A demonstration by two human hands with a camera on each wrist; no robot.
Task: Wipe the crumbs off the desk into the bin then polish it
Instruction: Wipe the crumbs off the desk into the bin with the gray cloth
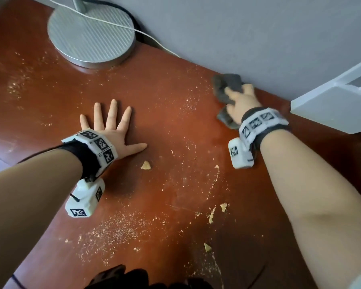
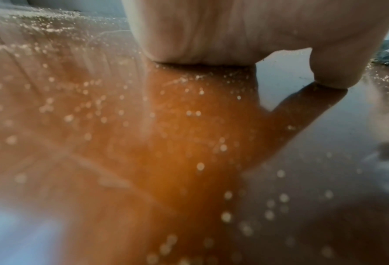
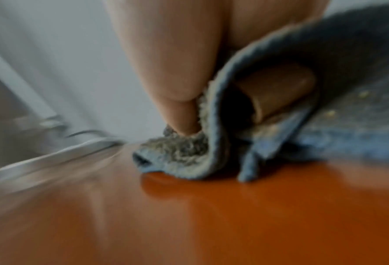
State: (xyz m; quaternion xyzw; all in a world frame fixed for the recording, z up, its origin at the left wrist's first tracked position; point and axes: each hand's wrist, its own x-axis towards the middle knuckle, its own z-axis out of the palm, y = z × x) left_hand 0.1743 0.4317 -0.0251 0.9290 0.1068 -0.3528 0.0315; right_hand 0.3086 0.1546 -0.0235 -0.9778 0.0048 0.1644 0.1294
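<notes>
The reddish-brown desk (image 1: 165, 126) is strewn with fine crumbs (image 1: 113, 230) and a few larger chips (image 1: 146, 165). My right hand (image 1: 241, 101) grips a grey cloth (image 1: 227, 84) and holds it down on the desk at the back edge, beside the grey wall. In the right wrist view the cloth (image 3: 280, 125) is folded round my fingers (image 3: 173, 71), with crumbs stuck to it. My left hand (image 1: 113, 126) lies flat on the desk with fingers spread, left of the middle. In the left wrist view the palm (image 2: 211, 32) rests on the crumb-speckled surface. No bin is in view.
A round silver lamp base (image 1: 91, 35) with a white cable (image 1: 146, 36) stands at the back left. A white box-like object (image 1: 331, 107) sits at the right edge. Something dark (image 1: 117, 278) lies at the desk's near edge.
</notes>
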